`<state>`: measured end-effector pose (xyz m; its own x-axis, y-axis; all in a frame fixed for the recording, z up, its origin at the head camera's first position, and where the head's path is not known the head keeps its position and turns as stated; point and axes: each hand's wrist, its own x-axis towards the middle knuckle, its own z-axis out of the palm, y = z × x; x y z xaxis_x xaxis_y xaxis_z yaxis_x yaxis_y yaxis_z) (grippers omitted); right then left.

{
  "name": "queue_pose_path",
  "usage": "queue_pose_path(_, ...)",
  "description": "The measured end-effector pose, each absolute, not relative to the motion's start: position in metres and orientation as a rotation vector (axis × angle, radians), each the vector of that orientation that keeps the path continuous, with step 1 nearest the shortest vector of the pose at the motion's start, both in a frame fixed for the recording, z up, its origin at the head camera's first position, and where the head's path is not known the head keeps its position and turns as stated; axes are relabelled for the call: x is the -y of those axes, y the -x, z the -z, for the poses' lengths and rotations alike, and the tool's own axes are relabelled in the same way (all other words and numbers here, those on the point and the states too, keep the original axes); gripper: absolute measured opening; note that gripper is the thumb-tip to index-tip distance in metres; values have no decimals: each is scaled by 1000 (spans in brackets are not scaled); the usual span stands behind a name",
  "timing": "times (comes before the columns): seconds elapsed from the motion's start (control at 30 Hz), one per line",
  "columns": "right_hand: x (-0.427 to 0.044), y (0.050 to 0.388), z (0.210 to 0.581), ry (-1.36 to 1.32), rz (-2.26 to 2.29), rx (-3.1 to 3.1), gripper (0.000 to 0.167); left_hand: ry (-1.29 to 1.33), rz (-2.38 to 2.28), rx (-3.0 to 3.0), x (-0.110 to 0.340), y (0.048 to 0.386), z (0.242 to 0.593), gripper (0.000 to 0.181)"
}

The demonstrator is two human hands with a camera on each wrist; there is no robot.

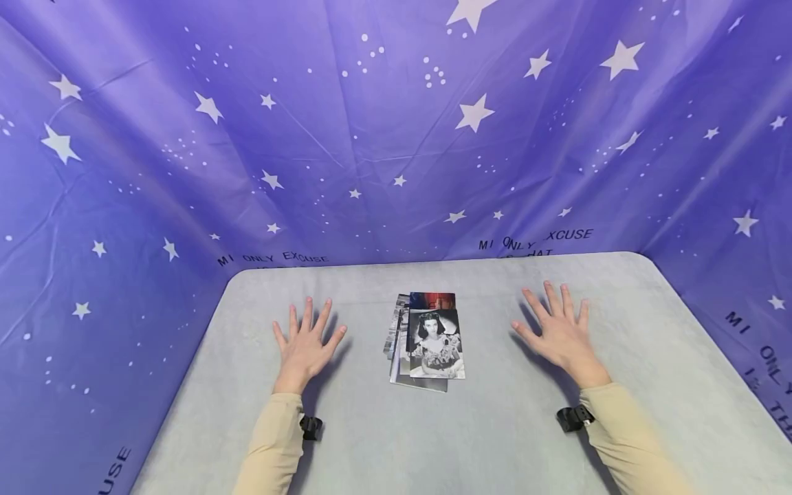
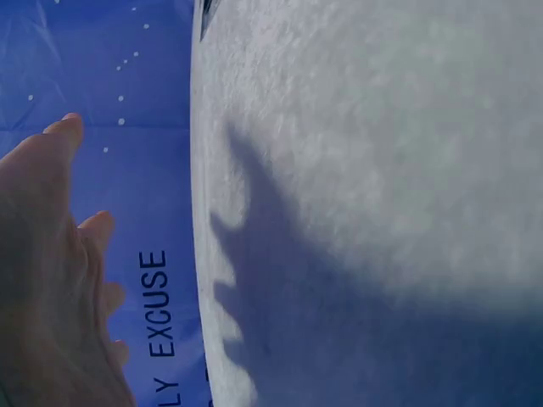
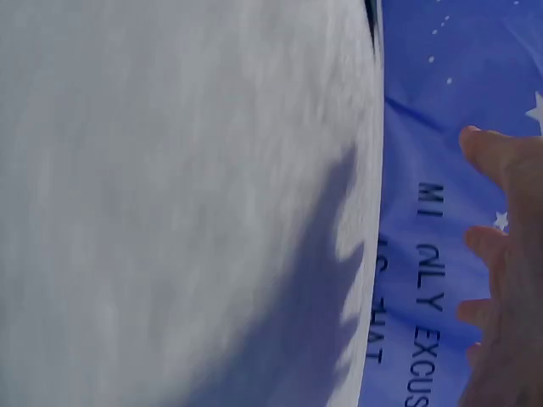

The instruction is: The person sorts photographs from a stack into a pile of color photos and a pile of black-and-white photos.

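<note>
Star-printed purple curtain [image 1: 383, 137], black lettering [image 1: 570, 234], pale grey table [image 1: 482, 433]

Only the photo stack [image 1: 436, 350] lay between left hand [image 1: 305, 349] and right hand [image 1: 562, 337], with passable bare desk [image 1: 377, 440] either side; starry curtain [image 1: 371, 144] walled the far edge.

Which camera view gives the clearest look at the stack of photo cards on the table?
The head view: it shows the stack of photo cards whole, between left hand and right hand, top picture uncovered. Each wrist view offers at most a dark sliver at its top edge, too little to identify surely.
</note>
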<state>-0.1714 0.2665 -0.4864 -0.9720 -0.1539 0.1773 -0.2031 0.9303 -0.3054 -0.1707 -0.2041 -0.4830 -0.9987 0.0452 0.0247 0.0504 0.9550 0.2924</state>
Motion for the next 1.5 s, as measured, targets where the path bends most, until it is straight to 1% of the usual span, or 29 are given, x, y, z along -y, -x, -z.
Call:
queue_pose_path(0.33, -234, 175, 487, -334, -615, 2925, 73, 140, 501, 3056, 185, 174, 488, 73)
queue_pose_path(0.57, -213, 173, 489, -416, -661, 2841, 64, 181, 578, 3091, 166, 174, 491, 73)
queue_pose_path(0.8, -194, 171, 493, -441, -757, 2796, 56, 302, 621, 3086, 139, 174, 495, 73)
queue_pose_path(1.13, -167, 166, 496, -433, -884, 2791, 54, 437, 724, 3095, 111, 170, 494, 70)
queue_pose_path(1.33, -150, 163, 499, -435, -899, 2806, 56, 454, 738, 3083, 98, 169, 495, 68)
queue_pose_path(1.5, -142, 159, 502, -393, -959, 2837, 58, 461, 695, 3025, 92, 164, 497, 60)
